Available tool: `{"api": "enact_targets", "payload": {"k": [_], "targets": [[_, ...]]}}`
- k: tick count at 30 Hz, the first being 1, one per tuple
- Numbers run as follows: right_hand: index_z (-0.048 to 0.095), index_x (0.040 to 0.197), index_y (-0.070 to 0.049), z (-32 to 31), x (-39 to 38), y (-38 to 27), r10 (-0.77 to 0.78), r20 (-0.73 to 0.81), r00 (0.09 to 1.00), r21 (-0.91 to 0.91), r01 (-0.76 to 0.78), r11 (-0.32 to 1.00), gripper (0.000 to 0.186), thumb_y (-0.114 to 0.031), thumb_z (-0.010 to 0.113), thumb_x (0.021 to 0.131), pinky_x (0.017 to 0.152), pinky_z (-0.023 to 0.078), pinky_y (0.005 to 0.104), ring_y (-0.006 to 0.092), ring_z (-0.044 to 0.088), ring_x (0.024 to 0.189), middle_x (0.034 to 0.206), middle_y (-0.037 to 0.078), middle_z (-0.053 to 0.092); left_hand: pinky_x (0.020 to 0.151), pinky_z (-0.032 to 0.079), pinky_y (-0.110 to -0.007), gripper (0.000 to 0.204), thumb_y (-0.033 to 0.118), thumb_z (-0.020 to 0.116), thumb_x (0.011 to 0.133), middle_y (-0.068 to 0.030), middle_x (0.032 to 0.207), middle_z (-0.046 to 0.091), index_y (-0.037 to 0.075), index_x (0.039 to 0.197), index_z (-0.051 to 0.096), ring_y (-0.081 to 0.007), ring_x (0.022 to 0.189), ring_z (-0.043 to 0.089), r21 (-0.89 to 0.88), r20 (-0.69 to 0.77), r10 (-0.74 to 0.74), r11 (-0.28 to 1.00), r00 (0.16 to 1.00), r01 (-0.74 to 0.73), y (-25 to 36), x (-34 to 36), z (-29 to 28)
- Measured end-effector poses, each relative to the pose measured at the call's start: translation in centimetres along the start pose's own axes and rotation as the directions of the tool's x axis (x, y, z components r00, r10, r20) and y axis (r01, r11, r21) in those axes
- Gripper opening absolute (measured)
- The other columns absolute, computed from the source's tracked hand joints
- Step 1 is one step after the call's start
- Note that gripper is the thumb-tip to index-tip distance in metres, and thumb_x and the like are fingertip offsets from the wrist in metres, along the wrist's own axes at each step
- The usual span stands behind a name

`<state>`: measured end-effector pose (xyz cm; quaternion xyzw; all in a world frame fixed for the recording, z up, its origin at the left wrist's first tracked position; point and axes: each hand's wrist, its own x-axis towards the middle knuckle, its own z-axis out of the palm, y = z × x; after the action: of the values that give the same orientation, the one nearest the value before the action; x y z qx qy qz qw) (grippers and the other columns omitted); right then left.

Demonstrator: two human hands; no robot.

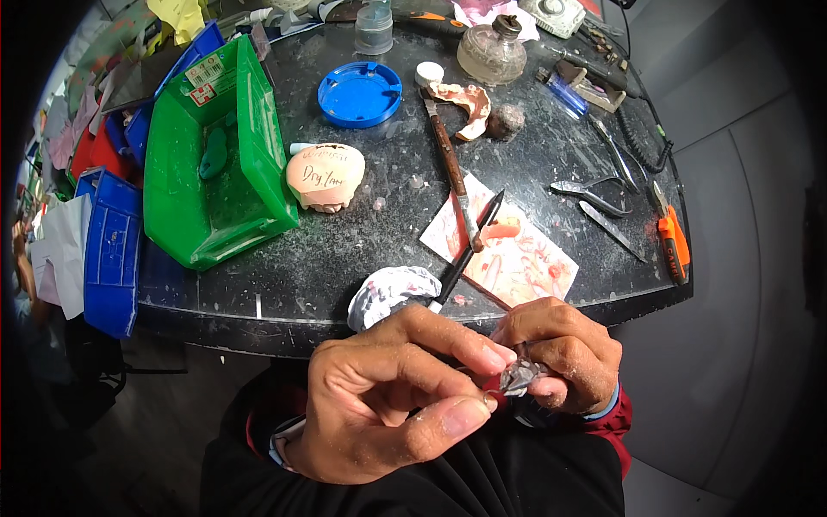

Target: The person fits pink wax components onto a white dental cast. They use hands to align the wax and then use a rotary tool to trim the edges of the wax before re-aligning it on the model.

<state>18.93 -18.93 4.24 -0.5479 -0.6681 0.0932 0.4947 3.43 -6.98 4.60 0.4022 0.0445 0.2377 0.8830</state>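
Note:
In front of my body, just off the table's near edge, my right hand is closed around a small, rough grey metal-like piece. Its exact kind cannot be made out. My left hand comes up beside it, thumb and fingers pinched around a tiny brownish thing at the piece's left side; that thing is mostly hidden. Fine pale dust covers both hands. Just beyond them lies a white lump with grey and pink marks. A pink-stained white pad carries a wax knife and a black pen.
At left stand a green bin and a blue bin. A pinkish dental cast, blue lid, horseshoe-shaped dental piece and glass burner occupy the table. Pliers and orange-handled cutters lie right.

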Motion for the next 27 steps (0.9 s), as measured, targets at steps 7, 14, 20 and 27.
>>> {"api": "enact_targets", "payload": {"k": [7, 14, 20, 27], "targets": [[0.056, 0.073, 0.004, 0.2, -0.1, 0.1, -0.007, -0.033, 0.999, 0.031, 0.008, 0.999, 0.022, -0.013, 0.068, 0.079, 0.053, 0.048, 0.0303, 0.0234, 0.060, 0.063, 0.075, 0.016, 0.059, 0.083, 0.052, -0.026, 0.006, -0.007, 0.063, 0.078, -0.0171, 0.104, 0.056, -0.006, 0.084, 0.063, -0.0189, 0.096, 0.061, 0.036, 0.013, -0.016, 0.999, 1.000, 0.016, 0.0, -0.1, -0.1], [0.055, 0.071, 0.003, 0.3, -0.3, 0.5, -0.060, -0.062, 0.996, 0.066, 0.064, 0.996, 0.020, -0.009, 0.068, 0.079, 0.052, 0.049, 0.0307, 0.0244, 0.061, 0.061, 0.072, 0.016, 0.060, 0.084, 0.054, -0.027, 0.008, -0.009, 0.062, 0.078, -0.0172, 0.106, 0.055, -0.007, 0.086, 0.062, -0.0199, 0.098, 0.061, 0.029, 0.056, 0.009, 1.000, 0.998, -0.011, -0.2, 0.0, 0.0], [0.056, 0.070, 0.003, 0.5, -0.3, 1.1, -0.099, -0.078, 0.992, 0.109, 0.107, 0.988, 0.020, -0.010, 0.067, 0.080, 0.050, 0.049, 0.0306, 0.0241, 0.061, 0.058, 0.069, 0.016, 0.060, 0.084, 0.054, -0.026, 0.009, -0.009, 0.062, 0.078, -0.0171, 0.106, 0.055, -0.007, 0.086, 0.062, -0.0192, 0.098, 0.061, 0.063, 0.084, 0.018, 0.998, 0.996, -0.023, -0.2, -0.1, -0.2], [0.057, 0.070, 0.003, 0.7, -0.3, 1.4, -0.098, -0.082, 0.992, 0.168, 0.111, 0.979, 0.020, -0.011, 0.066, 0.081, 0.048, 0.048, 0.0298, 0.0234, 0.061, 0.057, 0.069, 0.015, 0.060, 0.082, 0.054, -0.024, 0.008, -0.008, 0.063, 0.078, -0.0164, 0.107, 0.055, -0.006, 0.085, 0.062, -0.0169, 0.096, 0.061, 0.086, 0.087, 0.035, 0.995, 0.996, -0.043, -0.1, -0.2, -0.1]]}}
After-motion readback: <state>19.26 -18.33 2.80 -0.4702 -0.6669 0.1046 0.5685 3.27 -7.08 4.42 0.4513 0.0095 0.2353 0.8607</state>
